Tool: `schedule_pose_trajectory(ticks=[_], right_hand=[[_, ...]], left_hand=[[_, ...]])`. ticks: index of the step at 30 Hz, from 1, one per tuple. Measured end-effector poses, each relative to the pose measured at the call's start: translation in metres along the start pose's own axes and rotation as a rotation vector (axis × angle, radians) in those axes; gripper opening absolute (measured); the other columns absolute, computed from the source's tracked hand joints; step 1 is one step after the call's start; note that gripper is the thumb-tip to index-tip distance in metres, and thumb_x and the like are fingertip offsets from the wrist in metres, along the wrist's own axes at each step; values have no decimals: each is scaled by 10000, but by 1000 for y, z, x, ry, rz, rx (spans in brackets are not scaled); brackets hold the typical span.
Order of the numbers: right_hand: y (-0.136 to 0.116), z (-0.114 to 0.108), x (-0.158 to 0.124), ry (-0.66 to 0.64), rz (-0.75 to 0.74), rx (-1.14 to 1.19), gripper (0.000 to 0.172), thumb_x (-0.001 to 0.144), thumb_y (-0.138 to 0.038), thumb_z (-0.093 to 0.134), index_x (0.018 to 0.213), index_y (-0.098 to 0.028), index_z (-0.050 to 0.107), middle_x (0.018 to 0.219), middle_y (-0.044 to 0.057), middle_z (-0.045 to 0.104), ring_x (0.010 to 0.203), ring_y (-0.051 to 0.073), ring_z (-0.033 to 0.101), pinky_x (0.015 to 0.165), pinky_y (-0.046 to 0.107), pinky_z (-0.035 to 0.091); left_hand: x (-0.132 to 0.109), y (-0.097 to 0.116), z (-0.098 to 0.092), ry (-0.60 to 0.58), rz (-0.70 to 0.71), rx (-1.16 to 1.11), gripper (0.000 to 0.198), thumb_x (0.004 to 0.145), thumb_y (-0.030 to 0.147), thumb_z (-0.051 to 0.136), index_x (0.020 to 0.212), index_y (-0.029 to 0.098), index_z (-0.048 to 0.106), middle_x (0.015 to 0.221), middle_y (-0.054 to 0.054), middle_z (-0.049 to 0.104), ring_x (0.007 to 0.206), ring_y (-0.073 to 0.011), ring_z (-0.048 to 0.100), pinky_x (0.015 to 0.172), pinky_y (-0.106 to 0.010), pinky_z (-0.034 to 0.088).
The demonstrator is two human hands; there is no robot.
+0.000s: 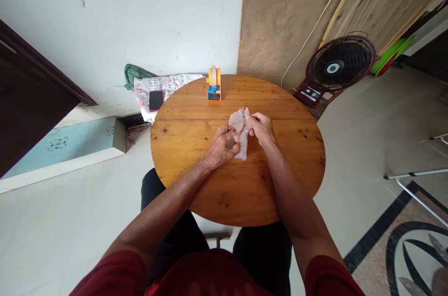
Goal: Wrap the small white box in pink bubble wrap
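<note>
A small crumpled piece of translucent plastic wrap [238, 120] lies on the round wooden table [224, 193], with something paler and flat seeming to show through it. My left hand [224, 145] has its fingers closed on the wrap's left side. At the upper right edge, my right hand [261, 127] pinches the plastic between thumb and fingers. Both forearms reach over the near side of the table. An orange and blue tape dispenser [214, 88] stands beyond the hands, near the far edge.
Left of the table, a black phone-like object [156, 100] rests on a white printed sack [143, 93], by a green bag [135, 75]. A dark red fan [334, 69] stands at the right. The wall [157, 16] rises close behind the table.
</note>
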State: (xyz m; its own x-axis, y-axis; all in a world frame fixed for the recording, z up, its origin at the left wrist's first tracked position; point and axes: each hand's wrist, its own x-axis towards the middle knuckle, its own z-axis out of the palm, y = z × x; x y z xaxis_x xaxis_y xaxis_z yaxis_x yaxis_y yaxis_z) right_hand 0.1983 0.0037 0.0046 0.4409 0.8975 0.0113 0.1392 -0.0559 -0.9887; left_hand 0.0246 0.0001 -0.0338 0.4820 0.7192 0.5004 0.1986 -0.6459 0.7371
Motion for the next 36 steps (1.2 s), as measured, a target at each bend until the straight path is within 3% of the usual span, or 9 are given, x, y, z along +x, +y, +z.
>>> schedule_pose_trajectory(ticks=[9,14,18,24,29,36], right_hand=[[0,0,-1,1,24,5,236,739,-384,698,675,-199,568,464,-80,505,354,75,466,344,189,355],[-3,-2,-2,11,-17,0,272,753,-405,701,651,-207,546,435,-86,460,350,64,410,357,194,310],[-4,-2,-2,25,-55,16,287,766,-419,696,645,-209,542,418,-91,430,348,59,386,377,196,308],[1,2,-1,1,6,79,323,728,-462,731,674,-198,552,491,-87,491,365,57,449,369,184,329],[8,7,1,-31,43,96,236,730,-388,712,708,-186,593,525,-81,533,382,57,471,384,181,374],[8,6,0,-49,57,69,200,724,-359,712,720,-181,619,548,-68,564,395,63,479,385,186,373]], left_hand=[[0,1,1,14,-11,-2,146,740,111,659,801,216,577,1113,-79,555,1063,-213,573,966,-411,494],[0,1,2,38,53,50,150,744,115,632,814,225,560,1043,-70,565,1013,-204,570,915,-388,512],[1,2,1,13,93,78,122,773,122,602,800,224,541,962,-69,609,940,-207,593,870,-392,511],[3,4,0,-17,80,57,108,782,106,587,796,205,545,917,-50,625,924,-186,608,850,-334,504],[4,8,-3,-61,45,30,111,778,96,593,797,199,555,909,-49,636,875,-176,617,825,-317,507],[1,6,-2,-15,57,38,94,782,135,613,822,205,564,1101,-95,597,1026,-210,608,902,-375,522]])
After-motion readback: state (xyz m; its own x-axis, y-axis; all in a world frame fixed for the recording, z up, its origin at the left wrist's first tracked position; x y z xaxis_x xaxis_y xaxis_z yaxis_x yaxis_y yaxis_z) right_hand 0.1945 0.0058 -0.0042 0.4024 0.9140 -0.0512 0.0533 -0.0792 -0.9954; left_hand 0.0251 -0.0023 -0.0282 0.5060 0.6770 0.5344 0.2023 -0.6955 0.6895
